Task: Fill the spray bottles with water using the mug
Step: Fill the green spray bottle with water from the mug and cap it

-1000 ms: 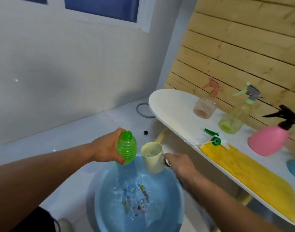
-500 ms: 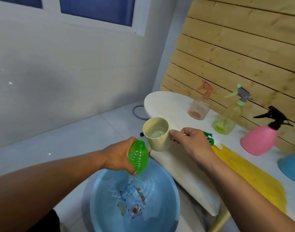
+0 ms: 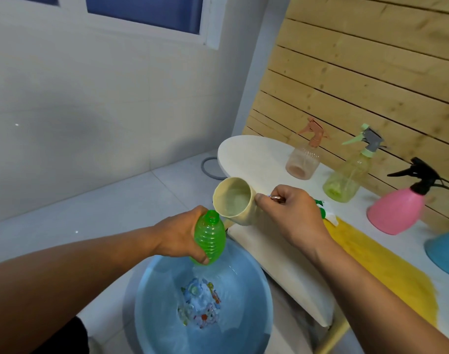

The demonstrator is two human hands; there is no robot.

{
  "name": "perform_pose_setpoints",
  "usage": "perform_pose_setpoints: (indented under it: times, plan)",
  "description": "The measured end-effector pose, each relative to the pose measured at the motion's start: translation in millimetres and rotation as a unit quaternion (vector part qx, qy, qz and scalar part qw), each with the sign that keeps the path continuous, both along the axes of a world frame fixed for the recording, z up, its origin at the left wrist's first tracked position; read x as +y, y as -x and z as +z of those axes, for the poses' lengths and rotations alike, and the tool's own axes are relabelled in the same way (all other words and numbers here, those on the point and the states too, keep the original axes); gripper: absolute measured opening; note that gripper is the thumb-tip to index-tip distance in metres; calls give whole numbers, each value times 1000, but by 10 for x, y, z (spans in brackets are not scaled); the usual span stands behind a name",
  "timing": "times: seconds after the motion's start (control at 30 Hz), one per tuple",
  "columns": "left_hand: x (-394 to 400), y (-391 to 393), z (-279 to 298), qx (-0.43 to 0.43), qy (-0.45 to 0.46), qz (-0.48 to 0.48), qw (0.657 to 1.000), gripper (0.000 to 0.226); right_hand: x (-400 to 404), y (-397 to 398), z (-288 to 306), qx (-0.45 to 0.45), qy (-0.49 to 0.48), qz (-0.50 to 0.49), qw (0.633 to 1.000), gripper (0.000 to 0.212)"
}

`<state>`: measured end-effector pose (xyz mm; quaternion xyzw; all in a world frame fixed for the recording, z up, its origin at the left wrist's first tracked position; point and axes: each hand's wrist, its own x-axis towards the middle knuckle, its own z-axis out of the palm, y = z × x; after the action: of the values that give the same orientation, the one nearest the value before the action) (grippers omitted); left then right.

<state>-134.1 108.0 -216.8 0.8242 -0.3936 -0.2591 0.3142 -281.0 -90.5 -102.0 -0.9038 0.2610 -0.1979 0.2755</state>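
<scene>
My left hand (image 3: 178, 233) grips a green ribbed spray bottle (image 3: 210, 241) with its cap off, held above the blue water basin (image 3: 254, 282). My right hand (image 3: 289, 215) holds a cream mug (image 3: 235, 200) by its handle. The mug holds water and is tilted, its lip right at the bottle's open neck. On the white table (image 3: 254, 154) stand a peach spray bottle (image 3: 305, 157), a yellow-green spray bottle (image 3: 351, 175) and a pink spray bottle (image 3: 397, 208) with a black trigger. The green sprayer head (image 3: 321, 213) lies partly hidden behind my right hand.
A yellow cloth (image 3: 386, 267) lies along the table. A blue object (image 3: 445, 249) sits at the right edge. A wooden slat wall (image 3: 371, 72) backs the table. A grey ring (image 3: 210, 168) lies on the white floor.
The mug rose out of the basin, came up beside the green bottle and tipped toward its neck. My left hand kept the bottle over the basin.
</scene>
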Motion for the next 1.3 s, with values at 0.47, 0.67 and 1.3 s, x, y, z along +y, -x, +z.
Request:
perform_pose_setpoints:
  times: [0.47, 0.67, 1.3]
  plan:
    - [-27, 11, 24, -16, -2, -10, 1000, 96, 38, 7, -13, -7, 62, 2, 998, 36]
    - [-27, 7, 27, -21, -8, -10, 1000, 97, 47, 6, -21, -6, 81, 5, 997, 35]
    - [-23, -4, 28, -23, -10, -10, 1000, 97, 60, 6, -44, -19, 131, 8, 991, 36]
